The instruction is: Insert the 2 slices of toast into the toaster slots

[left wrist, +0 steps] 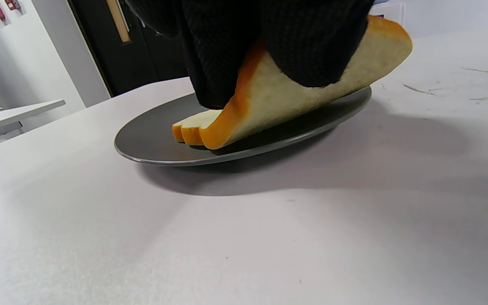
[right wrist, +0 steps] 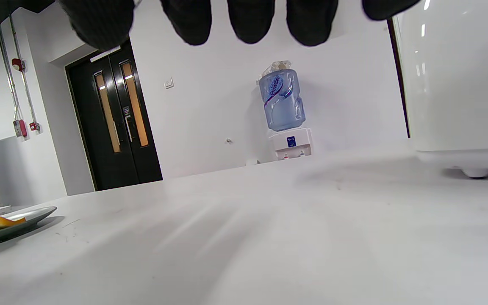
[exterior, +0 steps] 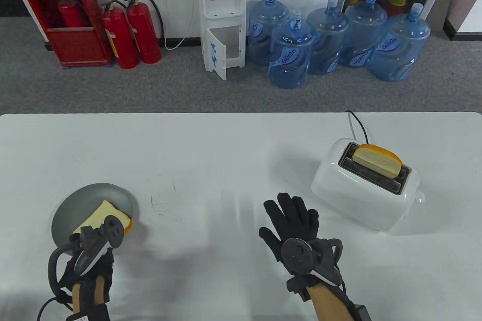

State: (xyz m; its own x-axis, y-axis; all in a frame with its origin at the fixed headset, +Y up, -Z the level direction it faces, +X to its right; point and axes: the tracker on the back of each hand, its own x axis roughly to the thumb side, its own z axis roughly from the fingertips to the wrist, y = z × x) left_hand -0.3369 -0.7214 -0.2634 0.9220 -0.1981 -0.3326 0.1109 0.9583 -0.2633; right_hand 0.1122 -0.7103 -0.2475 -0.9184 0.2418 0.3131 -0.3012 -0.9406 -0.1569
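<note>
A white toaster (exterior: 363, 191) stands at the right of the table, with one slice of toast (exterior: 378, 160) sticking up out of its far slot; the near slot (exterior: 371, 178) is dark. On a grey plate (exterior: 71, 200) at the left lies the other slice (exterior: 101, 215). My left hand (exterior: 88, 245) pinches this slice (left wrist: 269, 97) and tips it up on edge, its lower crust on the plate (left wrist: 151, 144). My right hand (exterior: 292, 219) hovers flat over the table left of the toaster (right wrist: 460, 84), its fingers (right wrist: 252, 19) spread and holding nothing.
The toaster's cord (exterior: 357, 125) runs off the table's far edge. Faint scuff marks (exterior: 163, 200) lie between plate and right hand. Beyond the table stand water bottles (exterior: 290, 54), a dispenser (exterior: 222, 16) and fire extinguishers (exterior: 130, 35) on the floor.
</note>
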